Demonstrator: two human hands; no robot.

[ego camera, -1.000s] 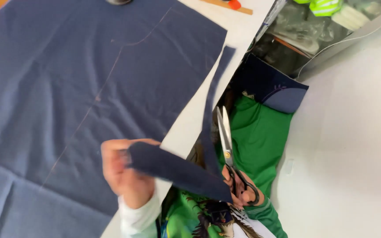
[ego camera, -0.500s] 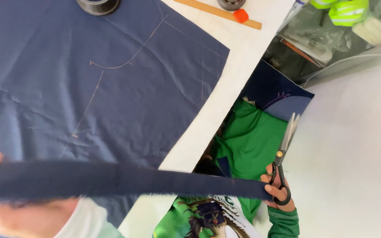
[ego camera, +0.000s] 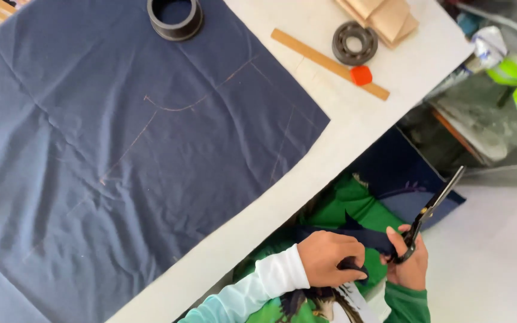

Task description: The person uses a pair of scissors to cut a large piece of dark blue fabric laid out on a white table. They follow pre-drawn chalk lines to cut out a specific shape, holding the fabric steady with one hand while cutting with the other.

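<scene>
**Cut strip bunched betw. hands, below surface edge**

Left hand (ego camera: 329,258) w/ fingers curled tight on dark navy fabric strip (ego camera: 366,239), soft, crumpled, partly hidden. Right hand (ego camera: 409,263) gripping black-handled metal scissors (ego camera: 429,212), blades shut, tips up. Large navy cloth (ego camera: 121,155), creased, chalk-lined, flat on white surface (ego camera: 354,137). Wooden ruler (ego camera: 324,60), orange chalk (ego camera: 361,75), round black rings nearby.
</scene>
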